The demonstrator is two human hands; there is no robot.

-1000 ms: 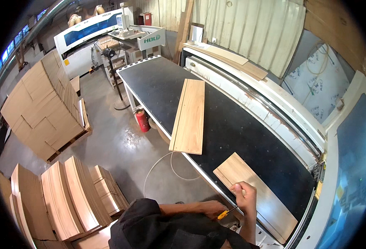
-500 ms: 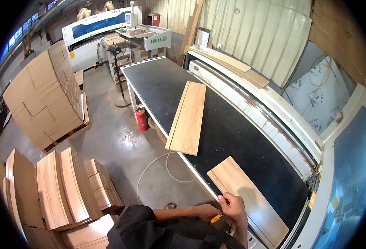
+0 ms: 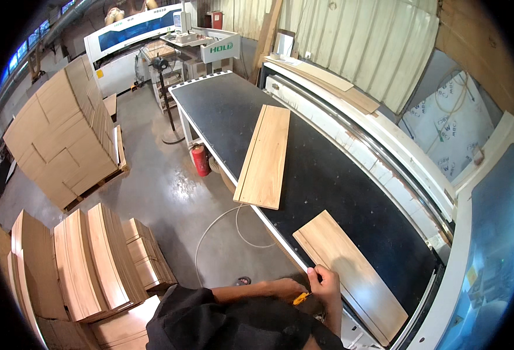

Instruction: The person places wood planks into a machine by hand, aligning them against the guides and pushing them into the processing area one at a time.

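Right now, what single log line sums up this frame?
right hand: on near wooden board edge | left hand: beside yellow tool, grip unclear | second board: flat on black table, untouched

2nd wood board (image 3: 264,156) lies mid-table near its front edge; red extinguisher (image 3: 201,160) below on floor; stacked panels (image 3: 88,262) front-left; hose (image 3: 222,233) coiled.

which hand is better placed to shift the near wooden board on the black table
Right, probably. The right hand already rests on the near board's edge, while the left hand sits lower by a yellow tool, off the board.
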